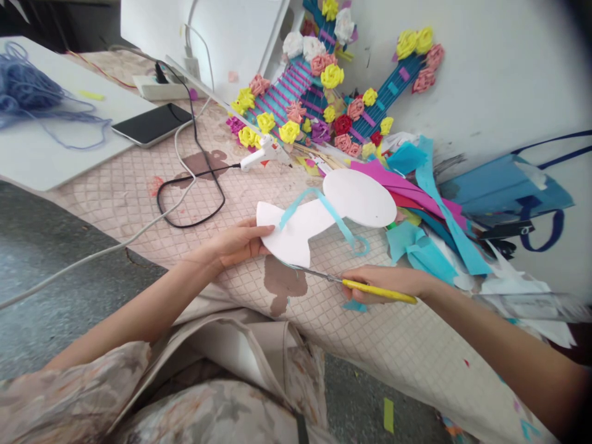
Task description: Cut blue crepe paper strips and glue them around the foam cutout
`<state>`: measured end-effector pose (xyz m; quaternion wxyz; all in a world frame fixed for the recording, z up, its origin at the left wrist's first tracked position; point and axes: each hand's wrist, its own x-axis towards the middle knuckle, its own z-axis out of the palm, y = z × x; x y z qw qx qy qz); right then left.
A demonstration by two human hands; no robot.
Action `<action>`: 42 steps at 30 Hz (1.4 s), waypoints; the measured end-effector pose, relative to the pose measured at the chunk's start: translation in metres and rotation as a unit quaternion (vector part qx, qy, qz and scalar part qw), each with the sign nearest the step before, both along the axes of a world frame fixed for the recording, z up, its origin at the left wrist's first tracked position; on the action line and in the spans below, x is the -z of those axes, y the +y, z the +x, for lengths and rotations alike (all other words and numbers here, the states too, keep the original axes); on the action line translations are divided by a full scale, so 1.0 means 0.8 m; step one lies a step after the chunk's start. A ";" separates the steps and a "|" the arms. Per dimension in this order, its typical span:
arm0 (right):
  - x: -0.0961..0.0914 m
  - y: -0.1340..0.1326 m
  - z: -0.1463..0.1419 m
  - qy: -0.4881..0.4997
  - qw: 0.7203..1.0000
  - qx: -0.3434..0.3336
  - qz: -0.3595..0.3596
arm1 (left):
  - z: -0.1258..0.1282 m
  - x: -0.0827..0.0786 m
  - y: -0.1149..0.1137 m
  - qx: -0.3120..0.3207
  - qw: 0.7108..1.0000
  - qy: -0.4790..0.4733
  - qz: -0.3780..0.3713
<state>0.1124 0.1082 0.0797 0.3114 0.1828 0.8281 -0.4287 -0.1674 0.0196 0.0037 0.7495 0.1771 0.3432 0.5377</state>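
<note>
My left hand [238,243] pinches the lower left edge of a white paper cutout [324,213] shaped like an oval joined to a flared base. A light blue paper strip [340,222] curls across the cutout. My right hand [386,285] is closed on yellow-handled scissors [351,283], whose blades point left and meet the cutout's bottom edge.
Coloured paper scraps [425,209] pile at the right beside a blue bag [509,188]. A stick frame with paper flowers [314,92] leans on the wall. A white glue gun [263,153], its black cord [194,179], a phone [152,123], a power strip [160,86] and blue yarn [28,89] lie to the left.
</note>
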 end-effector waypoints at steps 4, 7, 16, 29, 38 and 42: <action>-0.002 -0.002 -0.003 -0.011 1.000 0.010 -0.008 | 0.001 -0.001 0.000 -0.006 1.000 -0.004 -0.003; -0.003 -0.003 -0.004 -0.015 1.000 0.019 -0.016 | 0.002 -0.002 0.000 -0.009 1.000 -0.006 -0.006; 0.003 0.000 0.002 -0.048 0.994 0.080 -0.055 | 0.000 0.003 -0.001 -0.002 1.000 -0.002 0.009; -0.002 -0.006 -0.003 -0.037 0.994 0.103 -0.024 | 0.003 -0.002 0.000 -0.018 1.000 0.005 -0.002; -0.002 -0.009 -0.002 -0.029 0.995 0.082 -0.046 | 0.006 -0.003 -0.001 -0.020 1.000 0.008 -0.005; 0.002 -0.008 -0.003 -0.005 0.998 0.057 -0.019 | 0.008 -0.006 -0.002 -0.026 0.999 0.016 -0.011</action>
